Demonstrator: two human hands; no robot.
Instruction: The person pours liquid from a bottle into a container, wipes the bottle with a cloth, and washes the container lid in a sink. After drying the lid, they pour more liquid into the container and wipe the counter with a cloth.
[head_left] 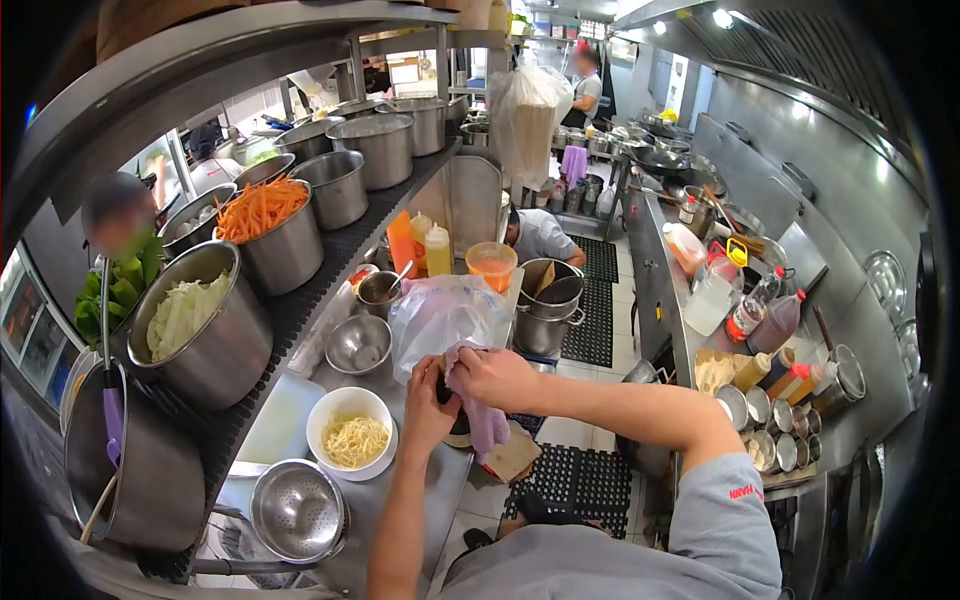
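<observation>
My right hand (492, 380) grips a light purple cloth (487, 425) that hangs down over the counter edge. Close beside it, my left hand (428, 408) is curled round a dark item, mostly hidden by my fingers and the cloth. A clear plastic bag (440, 320) lies just beyond both hands. To the left, a white bowl (323, 425) holds pale yellow noodles (354, 440). An empty metal bowl (358, 345) sits behind it, and a perforated metal strainer (297, 510) is nearer me.
Metal pots of shredded carrot (262, 212) and cut cabbage (185, 318) line the raised shelf on the left. Squeeze bottles (437, 250) and an orange tub (491, 265) stand behind the bag. A co-worker (543, 237) is low beside the aisle; sauce bottles (745, 315) crowd the right counter.
</observation>
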